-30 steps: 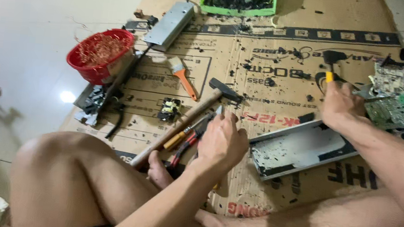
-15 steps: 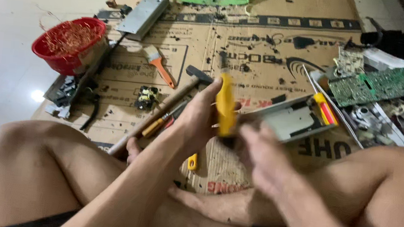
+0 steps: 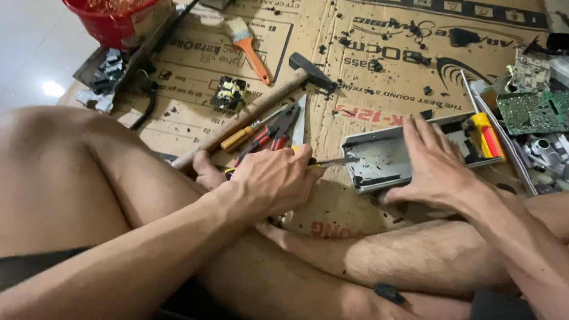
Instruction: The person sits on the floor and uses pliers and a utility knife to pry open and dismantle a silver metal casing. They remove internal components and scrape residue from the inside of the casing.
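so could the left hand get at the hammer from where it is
Probably yes. The left hand holds a screwdriver at the metal casing, and the hammer lies uncovered on the cardboard just beyond it, beside the pliers. It would have to put the screwdriver down first.

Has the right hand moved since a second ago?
Yes. The right hand left the green circuit board and came toward the body, onto the metal case.
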